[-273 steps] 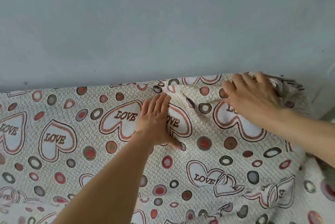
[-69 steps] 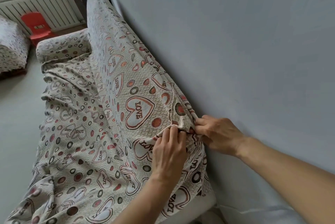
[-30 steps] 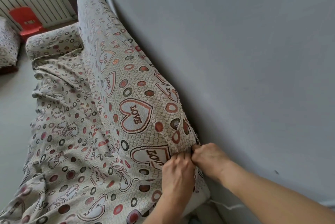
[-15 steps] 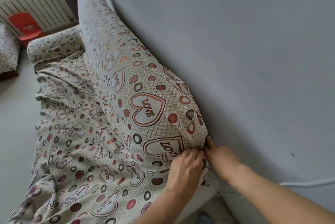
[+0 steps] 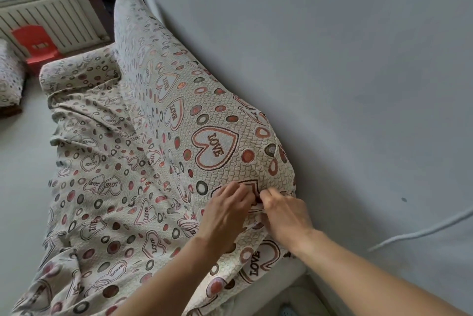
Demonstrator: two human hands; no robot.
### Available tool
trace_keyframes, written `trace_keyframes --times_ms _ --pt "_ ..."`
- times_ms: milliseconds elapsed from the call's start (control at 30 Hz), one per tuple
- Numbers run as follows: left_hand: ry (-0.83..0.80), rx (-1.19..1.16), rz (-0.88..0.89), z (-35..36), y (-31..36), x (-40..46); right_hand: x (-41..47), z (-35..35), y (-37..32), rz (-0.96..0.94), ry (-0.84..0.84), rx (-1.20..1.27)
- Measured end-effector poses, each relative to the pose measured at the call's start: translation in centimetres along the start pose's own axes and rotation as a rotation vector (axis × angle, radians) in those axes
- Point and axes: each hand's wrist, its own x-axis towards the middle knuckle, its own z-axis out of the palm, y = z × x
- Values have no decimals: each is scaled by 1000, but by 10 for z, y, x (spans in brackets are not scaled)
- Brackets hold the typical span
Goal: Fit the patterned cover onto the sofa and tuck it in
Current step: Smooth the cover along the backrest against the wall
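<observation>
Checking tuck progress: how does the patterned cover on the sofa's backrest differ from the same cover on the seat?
On the backrest the beige heart-and-circle patterned cover lies smooth and taut; on the seat it is loose, with folds and wrinkles. The backrest part is being worked at its near corner by the left hand and right hand; the seat part is untouched. Both show the same LOVE print.
</observation>
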Motion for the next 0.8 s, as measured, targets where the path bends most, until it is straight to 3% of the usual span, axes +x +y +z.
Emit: trace_keyframes --times_ms 100,233,500,733,800 --pt "-43 -118 -40 -5 0 -5 3 0 2 -55 -21 19" --pt "-146 -250 -141 18 20 -36 -13 11 5 -191 -215 -72" --pt "-172 -172 -220 47 15 -38 -6 23 0 -229 -243 -178" --pt "-34 -158 -239 60 15 -37 2 29 -3 -198 -215 -231" --pt "40 -249 -250 58 16 -51 -1 29 -2 -173 -200 -209"
